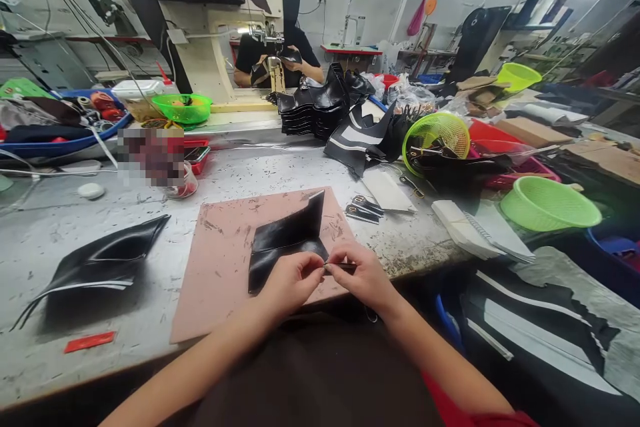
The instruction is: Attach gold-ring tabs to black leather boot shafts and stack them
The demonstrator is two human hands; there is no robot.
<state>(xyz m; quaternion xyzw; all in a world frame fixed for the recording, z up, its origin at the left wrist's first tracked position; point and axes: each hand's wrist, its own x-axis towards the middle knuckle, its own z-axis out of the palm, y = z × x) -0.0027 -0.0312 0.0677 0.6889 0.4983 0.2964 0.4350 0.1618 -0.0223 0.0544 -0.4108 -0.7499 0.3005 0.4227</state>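
Observation:
On a pinkish board [215, 247] stands a black leather piece [287, 227], folded, with one flap raised. My left hand [295, 275] is closed in a pinch at its near right edge. Fingertip to fingertip with it, my right hand [364, 275] is closed on a thin dark thing [343, 267], too small and covered to name. A little metal loop [371, 314] shows below the right hand. Beyond the board's right edge lie several black tabs with gold-coloured fittings [366, 205]. Another black leather piece [100, 257] with white edging rests to the left.
A sewing machine [200, 33] rises at the back, with a person working behind it. Stacked black leather pieces [313, 103], a yellow-green basket [435, 137] and a pale green basket [550, 203] stand right of centre. A red strip [90, 341] lies near the table's front left.

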